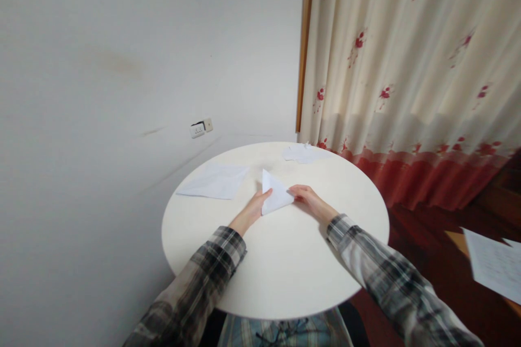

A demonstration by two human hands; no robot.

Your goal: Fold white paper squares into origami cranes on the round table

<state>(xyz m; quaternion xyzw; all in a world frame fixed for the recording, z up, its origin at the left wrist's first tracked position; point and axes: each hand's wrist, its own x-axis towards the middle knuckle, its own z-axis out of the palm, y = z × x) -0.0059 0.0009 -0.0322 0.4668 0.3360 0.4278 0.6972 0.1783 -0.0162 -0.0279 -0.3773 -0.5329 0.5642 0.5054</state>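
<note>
A white sheet of paper folded into a triangle point(275, 196) is held up just over the round white table point(280, 271). My left hand point(255, 205) grips its left edge, with the thumb lying on the front face and the other fingers hidden behind. At the right corner, the fingers of my right hand point(306, 197) are closed on the paper's tip. One point of the triangle faces away from me.
White paper point(215, 180) lies flat at the table's left. More white paper pieces point(303, 153) rest near the far edge. A wall with a socket point(197, 130) stands left, a flowered curtain point(407, 65) right. Papers point(494, 263) lie beyond the table at lower right.
</note>
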